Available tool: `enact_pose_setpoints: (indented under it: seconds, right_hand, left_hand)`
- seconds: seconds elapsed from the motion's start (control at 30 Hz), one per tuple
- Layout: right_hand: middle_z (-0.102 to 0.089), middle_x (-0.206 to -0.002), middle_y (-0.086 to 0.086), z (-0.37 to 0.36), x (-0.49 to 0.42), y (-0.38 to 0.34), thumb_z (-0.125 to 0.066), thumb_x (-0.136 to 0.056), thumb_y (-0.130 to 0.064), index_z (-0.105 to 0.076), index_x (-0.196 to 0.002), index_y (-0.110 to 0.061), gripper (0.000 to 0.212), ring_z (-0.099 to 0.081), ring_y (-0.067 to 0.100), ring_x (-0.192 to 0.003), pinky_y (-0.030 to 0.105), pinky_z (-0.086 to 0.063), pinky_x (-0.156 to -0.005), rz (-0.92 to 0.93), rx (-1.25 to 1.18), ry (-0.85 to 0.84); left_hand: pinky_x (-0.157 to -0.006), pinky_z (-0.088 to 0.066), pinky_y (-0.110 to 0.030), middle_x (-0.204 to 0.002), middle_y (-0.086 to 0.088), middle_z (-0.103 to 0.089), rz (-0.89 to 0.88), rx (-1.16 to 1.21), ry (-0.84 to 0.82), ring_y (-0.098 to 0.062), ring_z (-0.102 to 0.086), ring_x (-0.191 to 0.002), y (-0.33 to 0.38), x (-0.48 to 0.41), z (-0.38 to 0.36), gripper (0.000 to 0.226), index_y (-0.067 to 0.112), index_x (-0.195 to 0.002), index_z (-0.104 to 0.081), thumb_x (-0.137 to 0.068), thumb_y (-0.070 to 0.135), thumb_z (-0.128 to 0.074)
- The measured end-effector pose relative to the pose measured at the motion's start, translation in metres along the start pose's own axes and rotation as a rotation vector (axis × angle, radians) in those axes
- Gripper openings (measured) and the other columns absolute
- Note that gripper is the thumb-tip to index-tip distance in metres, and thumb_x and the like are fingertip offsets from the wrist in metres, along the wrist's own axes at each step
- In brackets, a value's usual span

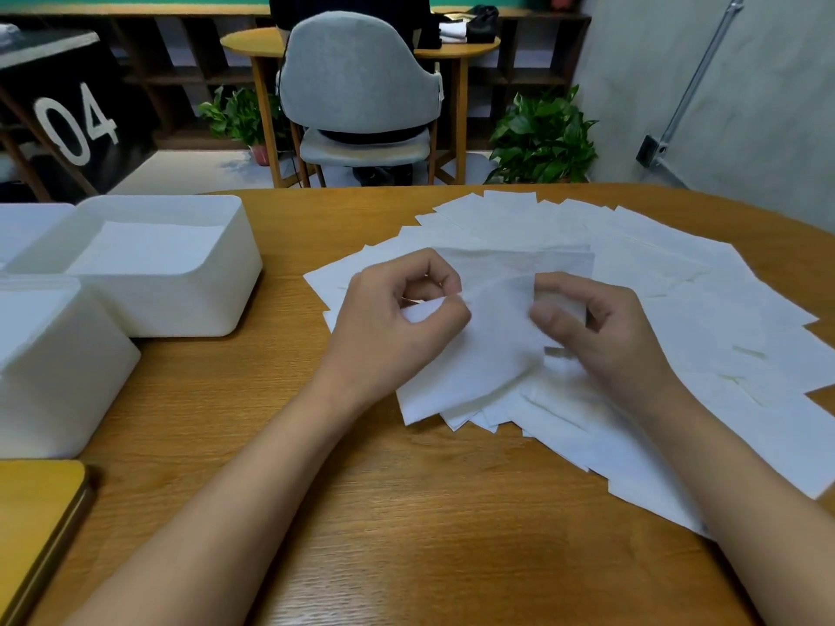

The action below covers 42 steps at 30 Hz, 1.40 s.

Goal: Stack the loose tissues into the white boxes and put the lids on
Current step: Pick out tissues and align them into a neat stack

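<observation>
Partly curled left grip (389, 328) on tissue (493, 341)

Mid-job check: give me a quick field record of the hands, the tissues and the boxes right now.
left hand grip: pinches the held tissue's left edge
right hand grip: pinches its right side
held tissue: raised between both hands, above the spread
loose tissues: fanned over the table, right of the boxes
open box: far left, no lid, tissues inside
near box: left edge, contents unclear
yellow flat piece: bottom-left corner, possibly a lid, on no box
</observation>
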State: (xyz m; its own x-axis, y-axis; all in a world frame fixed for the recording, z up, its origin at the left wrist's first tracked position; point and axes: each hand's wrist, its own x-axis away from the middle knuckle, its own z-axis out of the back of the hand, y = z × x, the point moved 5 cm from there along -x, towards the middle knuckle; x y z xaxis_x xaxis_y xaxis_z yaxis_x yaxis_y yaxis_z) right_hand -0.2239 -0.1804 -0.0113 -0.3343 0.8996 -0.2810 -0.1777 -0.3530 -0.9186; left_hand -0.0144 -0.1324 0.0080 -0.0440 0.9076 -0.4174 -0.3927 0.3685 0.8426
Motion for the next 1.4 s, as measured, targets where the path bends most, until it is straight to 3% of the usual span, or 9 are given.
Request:
enact_pose_setpoints:
  seconds: [0.13, 0.3, 0.57, 0.77, 0.93, 1.03, 1.2, 1.3, 1.4]
  right_hand:
    - [-0.08, -0.094, -0.006, -0.002, 0.0, -0.001, -0.081, -0.088, -0.015, -0.081, -0.094, -0.018, 0.007, -0.075, 0.011, -0.09, 0.023, -0.057, -0.079, -0.015, -0.059, 0.038]
    - [-0.078, -0.108, -0.003, 0.001, -0.001, 0.002, -0.079, -0.087, -0.024, -0.078, -0.11, -0.02, 0.023, -0.075, 0.016, -0.099, 0.027, -0.059, -0.081, -0.048, -0.108, 0.058]
    - [-0.046, -0.145, -0.036, -0.016, 0.004, -0.01, -0.075, -0.092, -0.026, -0.04, -0.153, -0.046, 0.073, -0.062, 0.007, -0.123, 0.022, -0.057, -0.09, 0.055, 0.014, -0.101]
    - [-0.04, -0.153, -0.031, -0.018, 0.006, -0.012, -0.073, -0.097, -0.02, -0.034, -0.155, -0.048, 0.075, -0.053, 0.013, -0.136, 0.053, -0.052, -0.107, 0.091, 0.096, -0.147]
    - [-0.047, -0.146, -0.02, -0.015, 0.005, -0.014, -0.069, -0.099, -0.009, -0.042, -0.146, -0.043, 0.064, -0.06, 0.02, -0.124, 0.055, -0.057, -0.098, 0.149, 0.079, -0.126]
    - [-0.054, -0.141, -0.001, -0.009, 0.002, -0.012, -0.068, -0.099, -0.005, -0.046, -0.139, -0.04, 0.057, -0.065, 0.03, -0.116, 0.057, -0.06, -0.091, 0.124, -0.073, -0.084]
    - [-0.063, -0.131, -0.003, 0.0, 0.0, -0.01, -0.068, -0.098, -0.009, -0.058, -0.131, -0.032, 0.042, -0.067, 0.021, -0.112, 0.034, -0.058, -0.091, 0.109, -0.101, -0.072]
    - [-0.075, -0.119, -0.014, -0.002, -0.001, -0.005, -0.068, -0.098, -0.003, -0.077, -0.116, -0.023, 0.027, -0.066, 0.006, -0.117, 0.017, -0.048, -0.095, 0.079, 0.03, -0.108]
    - [-0.077, -0.115, -0.016, 0.004, -0.005, 0.006, -0.065, -0.099, 0.0, -0.08, -0.113, -0.023, 0.031, -0.066, 0.0, -0.116, 0.017, -0.048, -0.099, 0.003, 0.049, 0.016]
  left_hand:
    - [-0.087, -0.054, -0.029, -0.091, 0.01, -0.075, 0.049, -0.016, 0.031, -0.008, -0.071, -0.09, -0.009, -0.003, -0.001, 0.009, 0.024, -0.093, -0.073, -0.09, 0.018, -0.079]
    - [-0.085, -0.059, -0.031, -0.095, 0.006, -0.076, 0.114, 0.034, -0.01, -0.01, -0.072, -0.096, -0.014, -0.003, -0.003, 0.027, 0.028, -0.109, -0.075, -0.086, 0.021, -0.087]
    - [-0.079, -0.062, -0.046, -0.089, -0.001, -0.078, 0.157, 0.105, 0.019, -0.015, -0.075, -0.089, -0.012, -0.002, -0.002, 0.032, 0.026, -0.111, -0.073, -0.083, 0.021, -0.089]
    - [-0.077, -0.062, -0.04, -0.086, 0.001, -0.077, 0.141, 0.097, 0.025, -0.014, -0.075, -0.088, -0.012, -0.001, -0.004, 0.035, 0.029, -0.11, -0.073, -0.081, 0.02, -0.091]
    - [-0.088, -0.049, -0.019, -0.113, 0.018, -0.071, 0.08, -0.03, 0.121, -0.005, -0.066, -0.107, -0.014, 0.0, -0.006, 0.042, 0.033, -0.12, -0.068, -0.083, 0.035, -0.089]
    - [-0.08, -0.051, -0.015, -0.113, 0.014, -0.071, 0.251, 0.082, 0.072, 0.003, -0.068, -0.1, -0.021, 0.0, -0.009, 0.047, 0.034, -0.129, -0.063, -0.087, 0.039, -0.084]
    - [-0.064, -0.06, -0.029, -0.107, -0.003, -0.07, 0.36, 0.279, 0.102, -0.018, -0.074, -0.081, -0.021, 0.002, -0.004, 0.044, 0.029, -0.13, -0.064, -0.091, 0.022, -0.083]
    - [-0.069, -0.06, -0.03, -0.108, -0.002, -0.068, 0.275, 0.159, 0.146, -0.015, -0.07, -0.082, -0.024, 0.001, -0.002, 0.047, 0.03, -0.128, -0.063, -0.088, 0.021, -0.085]
    - [-0.071, -0.047, -0.018, -0.107, 0.009, -0.06, 0.124, -0.11, 0.114, -0.01, -0.061, -0.088, -0.023, 0.0, -0.003, 0.057, 0.03, -0.126, -0.053, -0.082, 0.032, -0.089]
